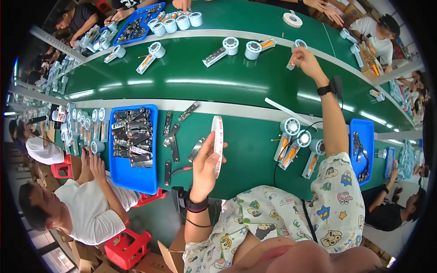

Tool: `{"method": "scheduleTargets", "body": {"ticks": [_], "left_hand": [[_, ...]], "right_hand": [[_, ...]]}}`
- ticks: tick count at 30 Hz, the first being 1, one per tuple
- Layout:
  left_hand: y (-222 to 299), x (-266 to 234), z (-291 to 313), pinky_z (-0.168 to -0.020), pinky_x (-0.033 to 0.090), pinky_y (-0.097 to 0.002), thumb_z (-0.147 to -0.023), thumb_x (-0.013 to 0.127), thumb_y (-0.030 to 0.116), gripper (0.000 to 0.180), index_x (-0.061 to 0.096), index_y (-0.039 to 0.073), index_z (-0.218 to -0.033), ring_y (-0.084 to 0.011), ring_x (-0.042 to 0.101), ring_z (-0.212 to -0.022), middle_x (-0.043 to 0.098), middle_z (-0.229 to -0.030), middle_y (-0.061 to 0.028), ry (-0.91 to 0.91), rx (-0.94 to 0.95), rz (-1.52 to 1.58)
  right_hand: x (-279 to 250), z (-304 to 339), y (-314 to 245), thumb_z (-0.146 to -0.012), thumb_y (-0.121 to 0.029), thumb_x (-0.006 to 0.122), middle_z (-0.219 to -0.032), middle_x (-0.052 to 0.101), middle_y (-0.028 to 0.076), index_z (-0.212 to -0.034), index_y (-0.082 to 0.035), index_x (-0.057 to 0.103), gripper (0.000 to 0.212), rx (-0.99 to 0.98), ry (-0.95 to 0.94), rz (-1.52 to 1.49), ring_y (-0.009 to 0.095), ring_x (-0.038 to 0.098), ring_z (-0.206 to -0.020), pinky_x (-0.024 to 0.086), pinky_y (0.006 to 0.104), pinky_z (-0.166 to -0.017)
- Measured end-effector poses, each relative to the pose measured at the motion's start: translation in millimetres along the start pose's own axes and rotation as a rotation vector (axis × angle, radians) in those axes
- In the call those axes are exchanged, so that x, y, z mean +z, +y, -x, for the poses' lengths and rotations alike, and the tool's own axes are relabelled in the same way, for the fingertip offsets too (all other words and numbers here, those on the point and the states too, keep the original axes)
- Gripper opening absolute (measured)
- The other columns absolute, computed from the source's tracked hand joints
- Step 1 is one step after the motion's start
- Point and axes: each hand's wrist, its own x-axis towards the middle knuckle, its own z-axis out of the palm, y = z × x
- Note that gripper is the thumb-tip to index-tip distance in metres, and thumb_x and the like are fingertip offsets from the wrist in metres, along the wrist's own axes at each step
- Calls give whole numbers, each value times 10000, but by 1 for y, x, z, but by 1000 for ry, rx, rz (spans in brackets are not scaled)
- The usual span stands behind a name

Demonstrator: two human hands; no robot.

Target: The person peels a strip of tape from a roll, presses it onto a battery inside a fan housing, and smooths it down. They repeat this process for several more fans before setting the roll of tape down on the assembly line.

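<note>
My left hand (205,164) grips a narrow white roll of tape (219,145) with red print, held on edge above the green bench. My right arm stretches out to the green conveyor belt beyond. There my right hand (308,63) has its fingers closed at a light-blue handheld fan (300,43) with an open handle; the fingers partly cover it. Near my right side on the bench lie several similar fans, among them one fan (290,126) with an orange part showing in its handle. Loose dark circuit strips (174,149) are scattered left of the tape.
A blue tray (119,175) piled with dark strips stands at left, another blue tray (354,126) at right. More fans (156,50) lie along the belt. A metal rail (182,107) divides bench and belt. A co-worker (86,204) sits at left; others work across the belt.
</note>
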Motion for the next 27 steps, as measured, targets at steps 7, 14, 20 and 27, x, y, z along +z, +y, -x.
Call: {"method": "scheduleTargets", "body": {"ticks": [7, 14, 20, 27], "left_hand": [[2, 19, -7, -707, 488, -274, -942, 478, 274, 632, 402, -29, -1491, -147, 591, -795, 637, -1172, -161, 45, 52, -97], [4, 24, -3, -709, 488, -278, -945, 485, 248, 618, 402, -24, -1493, -151, 592, -799, 631, -1188, -169, 54, 62, -89], [5, 23, 8, -730, 487, -278, -939, 479, 210, 614, 392, -30, -1497, -151, 592, -812, 627, -1196, -171, 49, 57, -78], [3, 21, 18, -771, 485, -284, -910, 474, 139, 632, 367, -34, -1509, -155, 591, -837, 612, -1222, -177, 80, 48, -55]], "right_hand": [[18, -6, 1, -842, -3, 666, -891, 678, 75, -1164, -34, 593, 331, -28, -86, 229, 184, 659, -789, 515, 323, -716], [33, -11, -13, -842, -26, 662, -895, 686, 118, -1183, -59, 611, 346, -42, 23, 405, 293, 668, -817, 518, 393, -765], [32, -34, -2, -839, -20, 640, -901, 692, 145, -1180, -65, 611, 346, -234, -35, 581, 327, 671, -832, 524, 430, -753], [49, -34, -3, -823, 1, 622, -900, 692, 164, -1154, -60, 629, 336, -323, 102, 560, 361, 666, -839, 528, 462, -769]]}}
